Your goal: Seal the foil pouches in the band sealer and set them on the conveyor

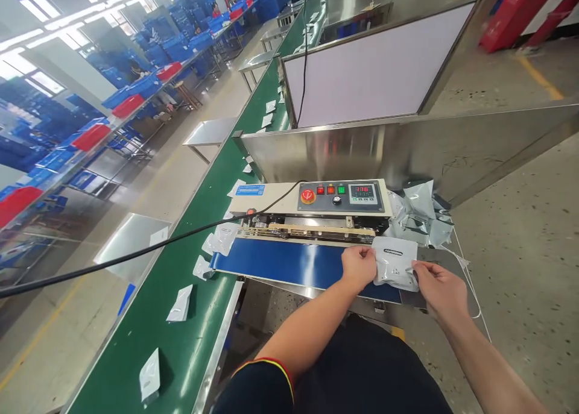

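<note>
A white printed pouch [394,263] is held upright between my two hands, at the right end of a sealing machine [271,196]. My left hand [359,264] pinches the pouch's left edge, above the machine's blue belt [280,262]. On the opposite side, my right hand [441,286] grips the right edge between thumb and fingers. The pouch's top edge lies close to the sealer's right-hand inlet; whether it touches is unclear. Behind it, a pile of silvery white pouches [418,206] rests beside the machine.
A long green conveyor [199,317] runs along the left, carrying several scattered pouches [181,304]. A black cable [136,256] crosses above it to the machine. A steel panel [325,152] stands behind the sealer. Metal side tables [131,245] and blue bins are farther left.
</note>
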Demonstrator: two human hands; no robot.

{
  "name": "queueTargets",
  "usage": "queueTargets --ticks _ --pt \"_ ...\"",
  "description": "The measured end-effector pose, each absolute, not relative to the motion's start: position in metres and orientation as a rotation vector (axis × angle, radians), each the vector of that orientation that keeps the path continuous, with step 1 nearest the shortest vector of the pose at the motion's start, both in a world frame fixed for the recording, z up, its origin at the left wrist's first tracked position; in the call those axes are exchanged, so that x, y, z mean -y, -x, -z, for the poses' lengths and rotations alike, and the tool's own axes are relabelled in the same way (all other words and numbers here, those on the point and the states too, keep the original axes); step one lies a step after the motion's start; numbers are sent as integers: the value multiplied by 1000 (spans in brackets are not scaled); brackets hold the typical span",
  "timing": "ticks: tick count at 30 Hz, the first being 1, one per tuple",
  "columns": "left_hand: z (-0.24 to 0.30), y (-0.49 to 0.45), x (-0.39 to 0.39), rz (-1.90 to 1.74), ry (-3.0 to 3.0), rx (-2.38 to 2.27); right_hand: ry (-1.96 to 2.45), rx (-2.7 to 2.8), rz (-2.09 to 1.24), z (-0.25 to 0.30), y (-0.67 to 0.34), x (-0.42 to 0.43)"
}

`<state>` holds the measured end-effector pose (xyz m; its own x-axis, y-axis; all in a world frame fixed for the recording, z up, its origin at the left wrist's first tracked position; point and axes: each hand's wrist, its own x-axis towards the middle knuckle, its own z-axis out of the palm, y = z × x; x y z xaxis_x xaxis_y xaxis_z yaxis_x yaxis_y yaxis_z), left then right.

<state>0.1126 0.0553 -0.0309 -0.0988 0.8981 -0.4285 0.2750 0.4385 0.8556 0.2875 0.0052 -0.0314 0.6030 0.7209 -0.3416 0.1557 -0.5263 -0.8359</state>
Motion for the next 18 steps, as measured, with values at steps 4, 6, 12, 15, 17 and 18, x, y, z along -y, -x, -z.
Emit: queueTargets --ticks 4,6,12,15,17,18 --pt "43 -117 -67 -733 -915 -1673 2014 531 -1034 33 -283 -25" --pt "46 -109 -69 -745 -872 -1705 2023 560 -1104 29 -274 -33" --pt "50 -61 -59 -848 -750 -1678 1971 674 -1338 17 -265 -33" --pt "48 -15 -38 -1005 -600 -1624 2071 948 -1253 19 -251 -26" --pt "41 27 -17 -1161 -451 -1635 1981 1233 -1296 21 -220 -26" --pt "37 50 -5 -1252 -375 -1661 1883 1399 -1355 20 -196 -28"
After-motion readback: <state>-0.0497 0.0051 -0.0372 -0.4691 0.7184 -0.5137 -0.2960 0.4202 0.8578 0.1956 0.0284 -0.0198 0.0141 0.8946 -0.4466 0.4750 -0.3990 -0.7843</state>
